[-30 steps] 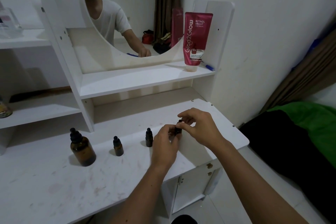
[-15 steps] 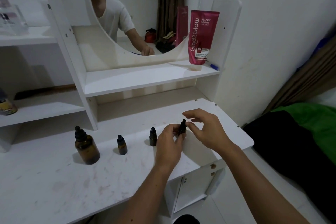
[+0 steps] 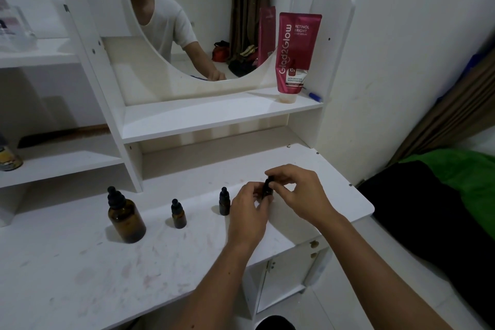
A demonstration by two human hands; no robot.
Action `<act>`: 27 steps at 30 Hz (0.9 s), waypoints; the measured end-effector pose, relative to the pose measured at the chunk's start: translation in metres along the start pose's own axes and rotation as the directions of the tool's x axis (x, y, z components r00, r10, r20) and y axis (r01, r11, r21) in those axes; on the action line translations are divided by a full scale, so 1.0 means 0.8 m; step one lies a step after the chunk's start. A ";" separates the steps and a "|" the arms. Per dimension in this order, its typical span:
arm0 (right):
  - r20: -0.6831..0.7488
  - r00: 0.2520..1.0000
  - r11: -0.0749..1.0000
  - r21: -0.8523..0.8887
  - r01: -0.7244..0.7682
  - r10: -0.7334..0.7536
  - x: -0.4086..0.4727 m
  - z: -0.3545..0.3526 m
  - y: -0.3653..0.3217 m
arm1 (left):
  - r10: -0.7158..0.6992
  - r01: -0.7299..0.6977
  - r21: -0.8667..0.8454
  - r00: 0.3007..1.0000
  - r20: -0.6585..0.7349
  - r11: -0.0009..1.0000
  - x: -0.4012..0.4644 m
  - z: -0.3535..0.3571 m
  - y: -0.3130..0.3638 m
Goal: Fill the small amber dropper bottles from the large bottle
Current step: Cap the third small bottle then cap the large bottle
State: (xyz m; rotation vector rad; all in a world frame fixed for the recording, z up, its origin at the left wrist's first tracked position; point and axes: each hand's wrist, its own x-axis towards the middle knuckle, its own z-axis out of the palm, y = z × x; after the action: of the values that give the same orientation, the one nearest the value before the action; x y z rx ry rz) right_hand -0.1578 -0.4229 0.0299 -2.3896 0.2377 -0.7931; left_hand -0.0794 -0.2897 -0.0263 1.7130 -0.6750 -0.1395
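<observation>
My left hand [image 3: 247, 210] grips the upright small dropper bottle [image 3: 267, 190]; right hand [image 3: 300, 193] pinches its cap; large bottle [image 3: 126, 218] stands far left.

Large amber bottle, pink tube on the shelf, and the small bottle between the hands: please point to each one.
Large amber bottle [image 3: 126, 222], head view, on its glass body.
Pink tube [image 3: 297, 51], head view, on its printed front.
Small bottle between the hands [image 3: 268, 188], head view, on its dark cap.
</observation>
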 end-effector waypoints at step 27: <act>0.040 0.999 0.999 0.015 0.036 -0.036 0.000 -0.003 0.005 | -0.001 0.001 0.036 1.000 -0.007 0.999 0.000 0.001 0.001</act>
State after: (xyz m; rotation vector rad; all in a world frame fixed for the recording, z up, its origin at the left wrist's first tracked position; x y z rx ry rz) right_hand -0.1589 -0.4275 0.0293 -2.4004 0.1726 -0.7600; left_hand -0.0799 -0.2905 -0.0260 1.7479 -0.6750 -0.1221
